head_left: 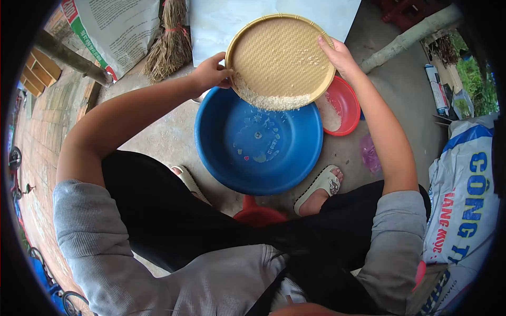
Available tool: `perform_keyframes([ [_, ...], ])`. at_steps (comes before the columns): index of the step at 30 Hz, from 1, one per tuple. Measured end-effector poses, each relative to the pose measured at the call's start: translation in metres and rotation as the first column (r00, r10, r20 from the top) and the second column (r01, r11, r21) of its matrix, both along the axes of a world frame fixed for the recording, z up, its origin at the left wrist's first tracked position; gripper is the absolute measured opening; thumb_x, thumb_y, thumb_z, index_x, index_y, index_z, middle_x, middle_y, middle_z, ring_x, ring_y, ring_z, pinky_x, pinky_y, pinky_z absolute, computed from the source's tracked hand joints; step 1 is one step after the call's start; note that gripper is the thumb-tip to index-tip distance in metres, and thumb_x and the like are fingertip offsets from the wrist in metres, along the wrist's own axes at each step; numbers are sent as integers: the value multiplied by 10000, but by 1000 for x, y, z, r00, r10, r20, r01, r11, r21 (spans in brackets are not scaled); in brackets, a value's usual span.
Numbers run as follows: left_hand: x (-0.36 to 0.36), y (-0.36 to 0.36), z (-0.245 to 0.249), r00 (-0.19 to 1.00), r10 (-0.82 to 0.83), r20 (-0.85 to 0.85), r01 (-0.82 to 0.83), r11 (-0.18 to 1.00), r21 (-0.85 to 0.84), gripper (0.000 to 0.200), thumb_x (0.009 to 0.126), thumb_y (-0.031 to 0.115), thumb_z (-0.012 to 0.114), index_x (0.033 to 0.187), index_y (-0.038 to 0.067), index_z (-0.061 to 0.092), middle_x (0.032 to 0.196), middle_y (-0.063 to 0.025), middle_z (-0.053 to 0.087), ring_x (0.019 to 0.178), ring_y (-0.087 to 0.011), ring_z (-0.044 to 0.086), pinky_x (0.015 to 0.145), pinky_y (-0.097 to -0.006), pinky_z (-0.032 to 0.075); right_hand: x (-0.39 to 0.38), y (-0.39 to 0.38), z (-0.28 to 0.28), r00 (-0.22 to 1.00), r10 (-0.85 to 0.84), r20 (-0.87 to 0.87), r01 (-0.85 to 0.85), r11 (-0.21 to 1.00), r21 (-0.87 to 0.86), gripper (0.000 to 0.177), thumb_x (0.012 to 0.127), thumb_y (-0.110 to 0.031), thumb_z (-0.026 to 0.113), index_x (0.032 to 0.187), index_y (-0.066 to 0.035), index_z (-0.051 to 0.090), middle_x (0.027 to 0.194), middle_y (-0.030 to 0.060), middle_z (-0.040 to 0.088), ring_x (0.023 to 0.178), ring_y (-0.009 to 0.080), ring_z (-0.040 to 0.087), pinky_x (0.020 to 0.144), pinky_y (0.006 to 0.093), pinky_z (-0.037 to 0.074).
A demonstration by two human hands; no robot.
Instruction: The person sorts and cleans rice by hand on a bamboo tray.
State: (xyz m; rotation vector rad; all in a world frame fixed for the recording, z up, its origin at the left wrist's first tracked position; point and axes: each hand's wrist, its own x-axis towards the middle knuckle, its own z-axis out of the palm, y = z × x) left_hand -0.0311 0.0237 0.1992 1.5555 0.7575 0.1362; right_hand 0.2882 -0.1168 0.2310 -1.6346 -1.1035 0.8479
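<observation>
A round woven bamboo tray (279, 60) is held over the back part of a large blue basin (258, 158). White grains (274, 101) are gathered along the tray's near edge, with a few scattered on its weave. My left hand (212, 72) grips the tray's left rim, fingers curled around it. On the right rim my right hand (339, 55) holds on, thumb on top and the other fingers hidden underneath. Beneath the tray, the basin shows a printed pattern on its bottom. Beside the basin at the right is a red bowl (352, 108) with pale grains in it, partly covered by the tray.
A straw broom (169, 45) and a printed sack (118, 31) stand at the back left. Another large sack (464, 195) is at the right. Purple plastic (370, 154) lies on the floor. A red object (259, 215) sits between my legs; a wooden pole (411, 38) slants at the upper right.
</observation>
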Motion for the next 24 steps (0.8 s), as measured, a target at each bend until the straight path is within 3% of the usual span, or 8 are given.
perform_keyframes([
  [5, -2, 19, -7, 999, -39, 20, 26, 890, 455, 358, 885, 112, 559, 1204, 51, 409, 965, -151, 624, 746, -223, 651, 669, -319, 539, 9, 0, -12, 948, 45, 316, -86, 990, 116, 378, 932, -349, 530, 1005, 12, 614, 854, 63, 659, 726, 136, 605, 672, 267, 481],
  [7, -9, 20, -4, 975, -164, -149, 215, 539, 814, 336, 852, 118, 583, 1123, 55, 396, 895, -172, 605, 668, -301, 635, 603, -368, 511, -4, -14, 10, 534, 152, 832, -110, 988, -109, 314, 905, -306, 566, 913, 2, 627, 717, 117, 624, 601, 238, 587, 578, 313, 467],
  [8, -11, 19, -4, 975, -160, -154, 217, 545, 810, 336, 852, 118, 583, 1123, 55, 396, 895, -172, 605, 668, -301, 635, 603, -368, 511, -1, -15, 0, 538, 159, 828, -115, 987, -114, 314, 905, -306, 566, 913, 2, 627, 717, 117, 624, 601, 238, 587, 578, 313, 467],
  [10, -17, 15, -3, 927, -363, -97, 234, 358, 904, 320, 829, 113, 587, 1074, 70, 384, 861, -195, 577, 673, -369, 608, 583, -413, 490, 9, -21, -23, 408, -10, 913, -328, 932, 157, 232, 861, -242, 600, 862, -11, 622, 681, 154, 572, 591, 324, 556, 545, 366, 456],
  [12, -21, 7, -2, 926, -356, -123, 269, 398, 877, 337, 818, 109, 590, 1082, 68, 386, 856, -191, 578, 682, -367, 612, 580, -427, 487, 15, -26, -27, 364, -2, 931, -398, 904, 158, 198, 846, -215, 604, 848, -17, 617, 681, 152, 574, 602, 327, 562, 554, 376, 458],
  [18, -30, -4, -1, 870, -480, -115, 233, 193, 953, 375, 806, 106, 584, 1116, 57, 380, 878, -208, 579, 703, -392, 601, 591, -447, 484, 11, -35, -10, 319, -41, 947, -511, 834, 208, 121, 810, -143, 604, 800, -23, 596, 667, 154, 563, 613, 327, 569, 557, 384, 459],
  [21, -32, -5, 2, 913, -376, -158, 298, 348, 889, 394, 806, 110, 589, 1132, 51, 375, 884, -218, 581, 708, -398, 600, 602, -450, 489, 0, -36, -14, 351, -52, 935, -488, 842, 230, 120, 783, -153, 625, 780, -38, 590, 660, 136, 564, 611, 320, 565, 552, 385, 457],
  [24, -36, -4, 10, 932, -329, -154, 267, 331, 905, 396, 810, 110, 587, 1137, 45, 372, 897, -226, 582, 712, -404, 600, 614, -448, 494, -5, -35, -25, 417, -82, 905, -436, 856, 279, 133, 762, -176, 652, 777, -54, 601, 663, 119, 577, 613, 312, 565, 552, 384, 458],
])
